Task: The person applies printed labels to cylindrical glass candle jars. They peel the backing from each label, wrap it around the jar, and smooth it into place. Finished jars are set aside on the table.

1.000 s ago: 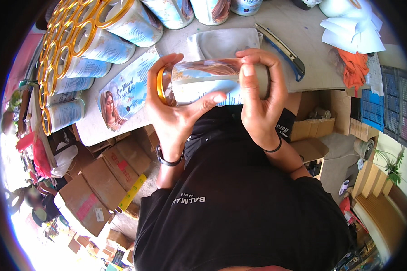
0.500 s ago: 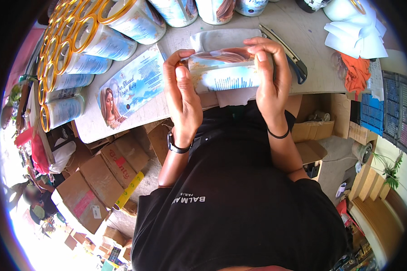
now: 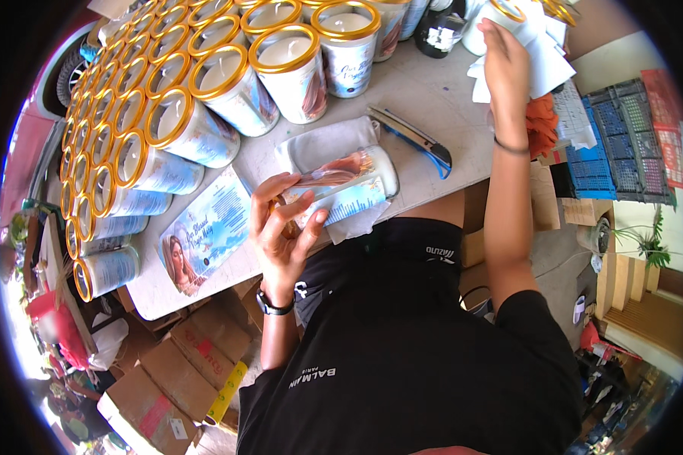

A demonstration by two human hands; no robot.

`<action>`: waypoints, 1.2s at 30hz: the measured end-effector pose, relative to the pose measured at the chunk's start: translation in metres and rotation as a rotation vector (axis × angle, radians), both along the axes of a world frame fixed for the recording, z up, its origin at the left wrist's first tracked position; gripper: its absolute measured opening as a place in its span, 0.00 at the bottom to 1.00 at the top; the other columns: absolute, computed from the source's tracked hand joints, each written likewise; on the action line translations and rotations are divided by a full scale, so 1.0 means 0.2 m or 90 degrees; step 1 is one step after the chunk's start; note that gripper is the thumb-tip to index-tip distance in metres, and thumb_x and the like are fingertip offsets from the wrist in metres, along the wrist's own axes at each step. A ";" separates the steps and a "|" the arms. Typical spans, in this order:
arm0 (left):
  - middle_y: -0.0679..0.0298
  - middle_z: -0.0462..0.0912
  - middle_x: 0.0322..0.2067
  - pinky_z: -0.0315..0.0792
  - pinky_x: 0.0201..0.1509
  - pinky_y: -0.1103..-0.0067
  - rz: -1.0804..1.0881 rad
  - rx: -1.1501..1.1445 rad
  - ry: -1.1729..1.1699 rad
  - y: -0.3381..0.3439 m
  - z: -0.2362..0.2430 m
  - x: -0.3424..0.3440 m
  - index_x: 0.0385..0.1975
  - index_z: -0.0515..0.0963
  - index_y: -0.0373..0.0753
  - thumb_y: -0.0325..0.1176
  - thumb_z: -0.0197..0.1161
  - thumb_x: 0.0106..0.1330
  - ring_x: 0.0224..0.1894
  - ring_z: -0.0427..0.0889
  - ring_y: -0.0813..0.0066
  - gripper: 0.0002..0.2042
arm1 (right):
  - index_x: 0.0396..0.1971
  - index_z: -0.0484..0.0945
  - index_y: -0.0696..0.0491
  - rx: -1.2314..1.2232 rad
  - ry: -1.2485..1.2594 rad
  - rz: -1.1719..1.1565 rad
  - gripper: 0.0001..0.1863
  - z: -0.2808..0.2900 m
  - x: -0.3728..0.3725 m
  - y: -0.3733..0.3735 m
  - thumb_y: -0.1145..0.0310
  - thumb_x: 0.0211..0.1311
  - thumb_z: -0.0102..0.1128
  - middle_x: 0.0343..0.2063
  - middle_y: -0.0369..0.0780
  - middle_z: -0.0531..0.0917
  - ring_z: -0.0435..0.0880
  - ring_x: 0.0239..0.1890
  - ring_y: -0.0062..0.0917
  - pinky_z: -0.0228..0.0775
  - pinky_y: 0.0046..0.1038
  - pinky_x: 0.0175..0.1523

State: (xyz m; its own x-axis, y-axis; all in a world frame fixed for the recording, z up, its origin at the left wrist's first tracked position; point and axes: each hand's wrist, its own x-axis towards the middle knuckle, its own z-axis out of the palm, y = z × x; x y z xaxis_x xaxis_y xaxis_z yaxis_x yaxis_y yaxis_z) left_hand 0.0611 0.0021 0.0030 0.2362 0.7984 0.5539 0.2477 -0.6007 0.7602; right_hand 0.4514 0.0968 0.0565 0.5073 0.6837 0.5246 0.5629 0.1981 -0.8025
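Observation:
A glass jar candle (image 3: 347, 189) with a blue-and-white label lies on its side near the table's front edge. My left hand (image 3: 283, 227) has its fingers curled around the jar's gold-rimmed end. Under the jar's front shows a pale cloth or paper (image 3: 364, 221); a folded grey-white cloth (image 3: 330, 144) lies just behind it. My right hand (image 3: 506, 72) is raised at the far right with straight fingers, in front of a pile of white sheets (image 3: 545, 72). Nothing shows in it, though its palm side is partly hidden. A loose printed label (image 3: 209, 231) lies flat left of my left hand.
Many gold-rimmed jar candles (image 3: 287, 64) crowd the table's left and back. A utility knife (image 3: 413, 139) lies right of the jar. A black container (image 3: 440, 30) and an orange cloth (image 3: 542, 125) are farther right. Cardboard boxes (image 3: 159, 390) stand below the left edge.
My right hand has left the jar and reached far right toward the white sheets. The jar has come down onto the table, with my left hand still at its rim. The view has shifted.

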 end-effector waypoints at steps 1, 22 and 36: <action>0.54 0.80 0.53 0.76 0.60 0.63 0.001 0.001 -0.001 0.00 0.00 0.00 0.37 0.83 0.36 0.29 0.78 0.57 0.57 0.79 0.56 0.12 | 0.52 0.83 0.61 -0.037 0.002 0.017 0.22 -0.02 0.10 0.10 0.56 0.74 0.59 0.43 0.39 0.89 0.81 0.46 0.21 0.70 0.26 0.51; 0.55 0.79 0.53 0.74 0.62 0.63 0.012 -0.013 -0.028 -0.02 -0.04 0.00 0.39 0.83 0.35 0.29 0.79 0.56 0.57 0.79 0.57 0.14 | 0.42 0.90 0.50 -0.227 0.163 0.024 0.22 -0.11 0.19 0.25 0.46 0.63 0.70 0.40 0.35 0.89 0.78 0.57 0.26 0.56 0.44 0.66; 0.54 0.81 0.52 0.75 0.60 0.64 0.026 0.016 0.006 -0.01 -0.02 0.01 0.39 0.83 0.36 0.30 0.78 0.56 0.56 0.81 0.57 0.14 | 0.40 0.85 0.58 -0.212 -0.162 0.119 0.16 0.04 -0.02 -0.09 0.58 0.69 0.67 0.28 0.33 0.86 0.76 0.30 0.13 0.67 0.18 0.38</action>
